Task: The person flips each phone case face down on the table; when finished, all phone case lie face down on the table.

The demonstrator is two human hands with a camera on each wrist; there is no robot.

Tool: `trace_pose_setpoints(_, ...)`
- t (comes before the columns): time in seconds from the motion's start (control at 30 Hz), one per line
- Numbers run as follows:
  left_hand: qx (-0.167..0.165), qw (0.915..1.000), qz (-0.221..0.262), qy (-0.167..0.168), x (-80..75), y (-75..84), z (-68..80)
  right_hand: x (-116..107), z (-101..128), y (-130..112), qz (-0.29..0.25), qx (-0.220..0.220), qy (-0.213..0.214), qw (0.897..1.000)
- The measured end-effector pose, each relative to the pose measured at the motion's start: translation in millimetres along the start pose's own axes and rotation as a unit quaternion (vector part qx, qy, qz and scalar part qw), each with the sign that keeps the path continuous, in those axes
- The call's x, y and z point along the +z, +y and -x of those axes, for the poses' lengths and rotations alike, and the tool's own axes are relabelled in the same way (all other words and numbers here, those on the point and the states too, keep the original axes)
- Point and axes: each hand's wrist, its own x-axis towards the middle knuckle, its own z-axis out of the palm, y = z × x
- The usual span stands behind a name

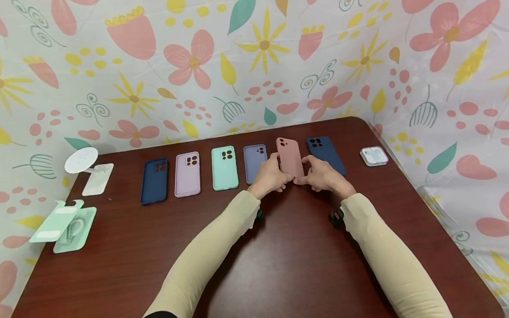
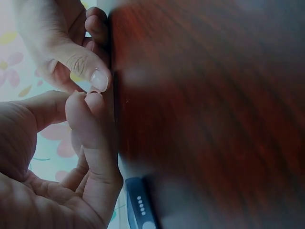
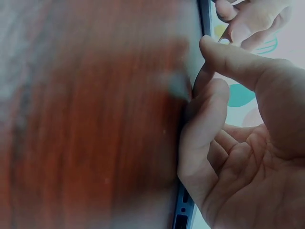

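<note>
A pink phone case (image 1: 289, 153) with a camera cutout at its upper left lies back up toward the far side of the brown table. My left hand (image 1: 270, 177) grips its lower left side, and my right hand (image 1: 322, 176) pinches its lower right corner. The two thumbs nearly meet at its near edge. Just left of it is a periwinkle case (image 1: 252, 166), partly behind my left hand. To the right, a navy case (image 1: 327, 153) lies beside my right hand. In the wrist views the fingers hide most of the pink case.
Left along the row lie a mint case (image 1: 224, 169), a lilac case (image 1: 187, 175) and a dark blue case (image 1: 154, 181). A white stand (image 1: 96, 179) and a mint folding stand (image 1: 75, 229) are at the left edge. Boxed earphones (image 1: 374, 156) sit far right. Floral cloth (image 1: 241, 60) hangs behind.
</note>
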Motion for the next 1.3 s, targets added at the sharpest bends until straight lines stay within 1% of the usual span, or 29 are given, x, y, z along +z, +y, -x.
trace_pose_setpoints(0.03, -0.006, 1.0000, 0.001, -0.001, 1.5, -1.0, -2.3, 0, 0, 0, -0.001, -0.001, 0.001, 1.000)
trace_pose_setpoints(0.1, -0.008, 0.9998, 0.014, -0.007, 4.7, -5.9, -7.5, 0, -1, 0, -0.003, -0.002, 0.003, 1.000)
trace_pose_setpoints(0.23, -0.003, 0.9995, 0.031, -0.005, 2.4, 6.9, 14.6, 0, -1, 0, -0.006, -0.004, 0.003, 1.000)
trace_pose_setpoints(0.3, -0.001, 0.9994, 0.035, -0.004, 3.8, 7.9, 17.2, 0, -1, 0, -0.004, -0.004, 0.004, 1.000)
trace_pose_setpoints(0.33, -0.005, 0.9993, 0.037, -0.006, 2.5, 11.7, 22.2, 0, -1, 0, -0.003, -0.004, 0.004, 1.000)
trace_pose_setpoints(0.5, -0.020, 0.9984, 0.049, -0.020, 11.7, -4.1, -3.5, 0, -1, 0, -0.004, -0.002, 0.006, 1.000)
trace_pose_setpoints(0.53, -0.021, 0.9981, 0.053, -0.025, 11.4, -3.6, -3.4, 0, -1, 0, -0.004, -0.002, 0.006, 1.000)
trace_pose_setpoints(0.57, -0.020, 0.9982, 0.051, -0.025, 12.9, -5.5, -6.7, 0, -1, 0, -0.005, -0.003, 0.006, 1.000)
trace_pose_setpoints(0.7, -0.029, 0.9983, 0.044, -0.027, 14.2, -4.7, -8.0, 0, -2, 0, -0.008, -0.007, 0.004, 1.000)
trace_pose_setpoints(0.87, -0.049, 0.9975, 0.041, -0.031, 13.2, -0.4, -4.0, 0, -2, 0, 0.001, -0.007, -0.002, 1.000)
trace_pose_setpoints(0.97, -0.051, 0.9975, 0.039, -0.030, 13.4, -0.1, -3.2, 1, -2, 0, 0.006, -0.007, -0.002, 1.000)
trace_pose_setpoints(1.07, -0.048, 0.9978, 0.036, -0.029, 12.2, 2.6, 2.6, 1, -3, 1, 0.007, -0.006, -0.001, 1.000)
trace_pose_setpoints(1.2, -0.035, 0.9978, 0.043, -0.036, 6.5, 13.6, 23.2, 1, -2, 1, 0.016, -0.004, -0.003, 1.000)
trace_pose_setpoints(1.3, -0.017, 0.9978, 0.052, -0.038, 3.0, 20.7, 38.1, 0, -1, -1, 0.028, -0.005, -0.003, 1.000)
